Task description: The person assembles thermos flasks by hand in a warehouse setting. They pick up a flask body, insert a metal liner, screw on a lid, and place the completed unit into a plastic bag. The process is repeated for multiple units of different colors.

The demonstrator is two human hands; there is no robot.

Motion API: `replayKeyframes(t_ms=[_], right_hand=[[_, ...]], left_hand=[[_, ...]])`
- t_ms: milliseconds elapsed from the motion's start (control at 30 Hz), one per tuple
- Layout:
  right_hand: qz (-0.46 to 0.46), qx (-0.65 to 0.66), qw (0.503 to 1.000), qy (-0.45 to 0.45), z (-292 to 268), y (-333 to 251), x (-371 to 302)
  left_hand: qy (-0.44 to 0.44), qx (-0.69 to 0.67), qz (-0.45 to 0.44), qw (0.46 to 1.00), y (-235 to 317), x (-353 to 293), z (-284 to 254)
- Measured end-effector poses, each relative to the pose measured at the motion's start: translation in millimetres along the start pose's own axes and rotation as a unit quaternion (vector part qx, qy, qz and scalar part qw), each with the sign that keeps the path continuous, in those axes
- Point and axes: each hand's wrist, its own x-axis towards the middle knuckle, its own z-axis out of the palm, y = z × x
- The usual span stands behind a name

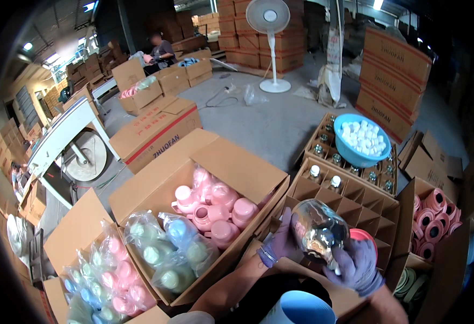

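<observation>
A shiny silver glass flask liner [319, 224] is held tilted between my hands, its narrow end toward the lower right. My left hand [281, 240], in a purple glove, is closed against the liner's left side. My right hand [357, 268], also gloved, grips the narrow end. Behind that hand, the rim of a pink-red round plastic piece [364, 236] shows, mostly hidden. Beyond the liner is a divided carton [367, 208], where two liners with white stoppers [334, 182] stand in the far compartments. A blue plastic cylinder [300, 309] is close to me, at the lower edge.
Open cartons at left hold bagged green and blue pieces and pink flask bodies [212, 216]. A blue bowl [362, 141] of white stoppers rests on another divided carton of liners. At right, a carton holds pink rings [431, 216]. A white fan [271, 48] stands farther off; another person [161, 48] sits beyond.
</observation>
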Motion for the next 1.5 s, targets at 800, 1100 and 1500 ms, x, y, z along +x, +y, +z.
replayKeyframes(t_ms=[800, 1100, 1500], right_hand=[[0.158, 0.375, 0.913, 0.019, -113, -223, -86], [0.129, 0.472, 0.872, 0.021, -163, -154, -11], [0.39, 0.217, 0.872, 0.2, -161, -130, 18]], left_hand=[[0.072, 0.861, 0.0, 0.503, -18, -364, 35], [-0.185, 0.834, 0.165, 0.493, -71, -218, 141], [-0.055, 0.783, 0.33, 0.525, -83, -138, 118]])
